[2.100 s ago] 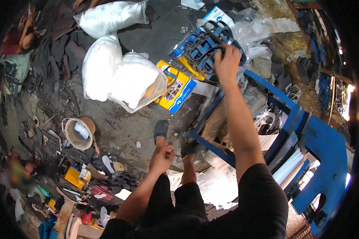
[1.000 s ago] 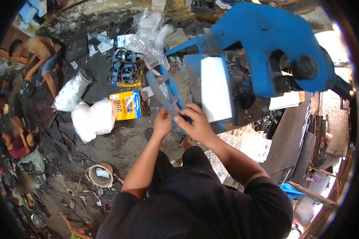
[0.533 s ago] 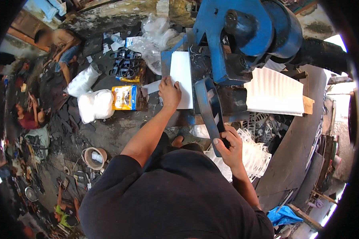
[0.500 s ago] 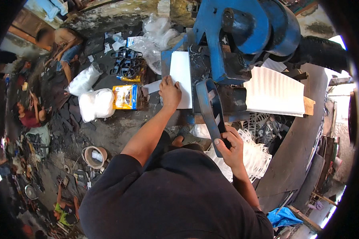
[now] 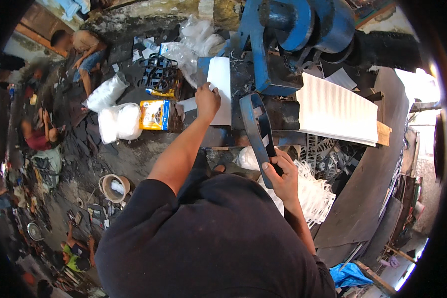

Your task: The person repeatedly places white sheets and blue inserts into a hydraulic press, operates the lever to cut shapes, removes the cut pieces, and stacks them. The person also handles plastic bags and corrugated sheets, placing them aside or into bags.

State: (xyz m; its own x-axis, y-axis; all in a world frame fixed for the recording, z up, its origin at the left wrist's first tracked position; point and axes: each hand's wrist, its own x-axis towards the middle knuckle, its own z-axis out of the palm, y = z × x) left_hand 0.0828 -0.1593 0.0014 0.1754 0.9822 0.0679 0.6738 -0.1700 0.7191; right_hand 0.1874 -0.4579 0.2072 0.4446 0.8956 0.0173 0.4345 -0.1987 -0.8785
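Note:
My right hand [image 5: 282, 174] is closed around the near end of a long blue-black metal cutting die [image 5: 256, 124], a hollow, sole-shaped loop. The die is tilted, with its far end beside the blue press [image 5: 270, 69]. My left hand [image 5: 208, 103] is at the left edge of white sheets [image 5: 222, 99] lying on the bench left of the press. Its fingers are slightly bent and apart, the tips by the sheet edge; nothing shows in its grasp. To the right of the press is a wide white foam sheet or stack [image 5: 335, 109].
Cut white foam scraps [image 5: 315, 196] are heaped below the press. A dark board [image 5: 360, 193] runs along the right. White bundles [image 5: 119, 121], a yellow-blue package [image 5: 155, 115] and black strap-like pieces [image 5: 159, 74] lie left. A bucket [image 5: 115, 187] stands on the floor; several people sit farther left.
The whole view has shifted slightly, so the press and sheets appear farther left and higher. My left hand stays by the sheets with its fingers a little more bent. My right hand still grips the die.

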